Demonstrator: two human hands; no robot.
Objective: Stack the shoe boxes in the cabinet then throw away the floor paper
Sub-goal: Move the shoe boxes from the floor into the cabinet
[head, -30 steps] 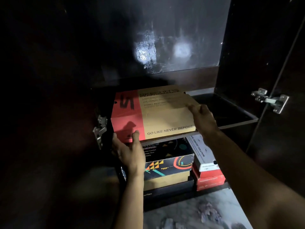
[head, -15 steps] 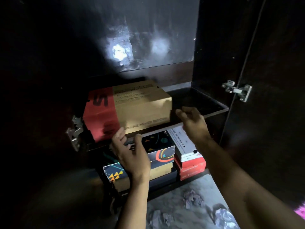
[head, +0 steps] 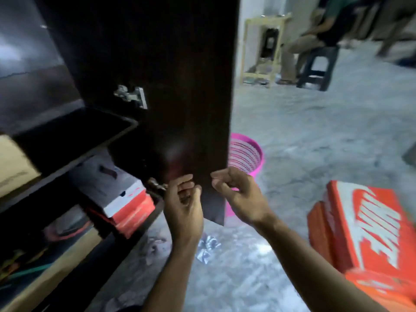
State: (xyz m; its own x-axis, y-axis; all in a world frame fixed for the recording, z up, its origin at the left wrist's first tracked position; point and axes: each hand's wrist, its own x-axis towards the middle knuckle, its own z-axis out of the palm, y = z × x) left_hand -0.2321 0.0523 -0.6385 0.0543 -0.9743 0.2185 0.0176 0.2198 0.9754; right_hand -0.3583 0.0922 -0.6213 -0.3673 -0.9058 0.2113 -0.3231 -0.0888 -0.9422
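Note:
My left hand (head: pixel 184 203) and my right hand (head: pixel 238 197) hover side by side in front of the lower edge of the open dark cabinet door (head: pixel 180 86). Both hold nothing, fingers loosely curled. The tan shoe box (head: pixel 13 165) rests on the upper shelf at the far left. A white and red shoe box (head: pixel 121 194) lies on the shelf below. Two stacked orange shoe boxes (head: pixel 360 224) stand on the floor at the right. Crumpled paper (head: pixel 207 246) lies on the grey floor under my hands, with more crumpled paper (head: pixel 153 244) nearer the cabinet.
A pink slatted basket (head: pixel 245 158) stands on the floor behind the door's edge. Farther back a person sits on a dark stool (head: pixel 317 66) beside a pale wooden rack (head: pixel 258 48). Metal hinges (head: pixel 132 96) jut from the door's inner side.
Both hands have left the tan box, which stays on the upper shelf. My view has swung right, bringing the door, basket and orange boxes into sight.

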